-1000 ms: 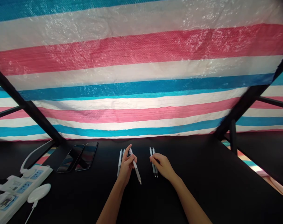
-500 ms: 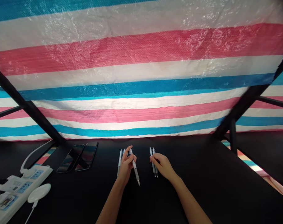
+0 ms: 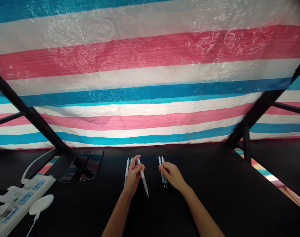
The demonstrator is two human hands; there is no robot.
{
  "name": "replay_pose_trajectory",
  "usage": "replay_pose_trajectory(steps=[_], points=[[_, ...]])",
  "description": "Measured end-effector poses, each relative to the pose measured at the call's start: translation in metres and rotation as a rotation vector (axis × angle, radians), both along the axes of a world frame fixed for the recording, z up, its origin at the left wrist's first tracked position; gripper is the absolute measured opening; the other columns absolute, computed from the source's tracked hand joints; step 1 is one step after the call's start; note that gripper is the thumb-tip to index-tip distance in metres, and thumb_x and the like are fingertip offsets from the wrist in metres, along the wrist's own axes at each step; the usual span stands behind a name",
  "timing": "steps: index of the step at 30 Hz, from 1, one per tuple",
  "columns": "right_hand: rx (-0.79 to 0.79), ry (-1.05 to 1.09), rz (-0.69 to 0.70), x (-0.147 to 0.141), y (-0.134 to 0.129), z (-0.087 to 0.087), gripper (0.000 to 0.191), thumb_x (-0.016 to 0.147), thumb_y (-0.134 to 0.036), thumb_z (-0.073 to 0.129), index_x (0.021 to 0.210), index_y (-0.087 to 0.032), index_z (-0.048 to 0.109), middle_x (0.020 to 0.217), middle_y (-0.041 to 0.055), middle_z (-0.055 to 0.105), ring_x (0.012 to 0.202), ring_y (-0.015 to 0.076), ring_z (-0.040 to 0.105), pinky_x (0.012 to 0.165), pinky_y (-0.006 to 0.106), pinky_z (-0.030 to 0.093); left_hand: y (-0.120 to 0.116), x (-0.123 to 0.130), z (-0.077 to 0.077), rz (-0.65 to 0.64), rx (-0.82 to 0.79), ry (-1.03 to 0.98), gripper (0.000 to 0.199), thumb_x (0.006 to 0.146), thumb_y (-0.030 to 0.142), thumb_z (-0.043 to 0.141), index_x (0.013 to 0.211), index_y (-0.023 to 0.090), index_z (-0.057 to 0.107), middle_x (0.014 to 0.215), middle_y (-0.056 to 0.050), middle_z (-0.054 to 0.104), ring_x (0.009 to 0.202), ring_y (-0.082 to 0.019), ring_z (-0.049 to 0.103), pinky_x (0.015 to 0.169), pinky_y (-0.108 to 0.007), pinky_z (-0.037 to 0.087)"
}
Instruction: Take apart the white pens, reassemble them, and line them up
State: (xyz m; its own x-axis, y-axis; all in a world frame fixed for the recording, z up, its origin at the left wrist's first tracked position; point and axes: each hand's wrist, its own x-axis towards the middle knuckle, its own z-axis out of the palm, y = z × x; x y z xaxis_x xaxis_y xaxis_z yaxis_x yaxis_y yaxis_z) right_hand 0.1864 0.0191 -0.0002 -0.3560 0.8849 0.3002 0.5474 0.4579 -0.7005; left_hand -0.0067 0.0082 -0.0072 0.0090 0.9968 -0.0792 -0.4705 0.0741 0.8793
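My left hand (image 3: 134, 174) is closed on a white and grey pen (image 3: 143, 181), whose tip points down and toward me. Beside and partly behind that hand lie other white pens (image 3: 127, 171) on the black table (image 3: 150, 217); their lower parts are partly hidden. To the right, two similar pens (image 3: 162, 172) lie side by side. My right hand (image 3: 172, 174) has its thumb and fingers pinched together at the right one of these pens. Whether the fingertips grip it or only rest on it is hard to tell.
Two dark phones (image 3: 74, 168) lie at the left. Nearer me on that side are a white power strip (image 3: 26, 199) with plugs and a round white charger (image 3: 41, 204) with a cable. Black frame bars (image 3: 46, 126) slant at both sides, before a striped sheet (image 3: 150, 95).
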Motion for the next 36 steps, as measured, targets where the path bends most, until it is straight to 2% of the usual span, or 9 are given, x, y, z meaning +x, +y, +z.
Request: replay_pose_trajectory(steps=[16,24,27,32,36], points=[[-0.013,-0.021,-0.001,-0.0010,-0.0004,0.0007,0.039,0.093,-0.037,0.035,0.065,-0.018,0.053,0.066,0.0003,0.055,0.064,0.0138,0.052,0.059,0.024,0.037,-0.0004,0.0004,-0.0003,-0.016,0.012,0.013,0.057,0.076,0.039,0.062,0.126,0.023,0.039,0.057,0.007,0.044,0.044,-0.006,0.033,0.044,-0.019,0.026],[-0.010,-0.028,-0.002,-0.0016,-0.0004,0.0014,0.038,0.093,-0.036,0.036,0.064,-0.019,0.053,0.065,0.0001,0.054,0.063,0.0139,0.051,0.058,0.024,0.036,-0.0008,0.0001,0.0013,-0.040,0.011,0.011,0.049,0.075,0.038,0.063,0.117,0.021,0.044,0.056,0.007,0.045,0.043,-0.005,0.033,0.042,-0.019,0.023],[-0.009,-0.035,-0.002,-0.0018,-0.0003,0.0013,0.038,0.093,-0.035,0.036,0.064,-0.019,0.053,0.065,-0.0001,0.054,0.063,0.0137,0.051,0.059,0.024,0.035,-0.0010,0.0002,0.0016,-0.039,0.007,0.016,0.054,0.074,0.039,0.063,0.121,0.021,0.043,0.056,0.007,0.045,0.043,-0.005,0.034,0.043,-0.020,0.024],[-0.018,-0.039,0.005,-0.0015,0.0003,0.0008,0.038,0.093,-0.036,0.035,0.065,-0.018,0.053,0.066,-0.0001,0.053,0.063,0.0133,0.051,0.058,0.024,0.035,-0.0033,0.0007,0.0042,-0.068,0.014,0.063,0.066,0.077,0.039,0.059,0.136,0.025,0.032,0.058,0.006,0.046,0.045,-0.005,0.037,0.046,-0.020,0.027],[-0.025,-0.040,0.011,-0.0009,0.0001,0.0004,0.038,0.094,-0.036,0.035,0.065,-0.018,0.052,0.066,0.0001,0.054,0.064,0.0135,0.052,0.058,0.024,0.034,-0.0023,-0.0030,0.0041,-0.050,0.021,0.203,0.075,0.079,0.042,0.055,0.142,0.027,0.017,0.055,0.007,0.046,0.043,-0.006,0.036,0.045,-0.020,0.026]])
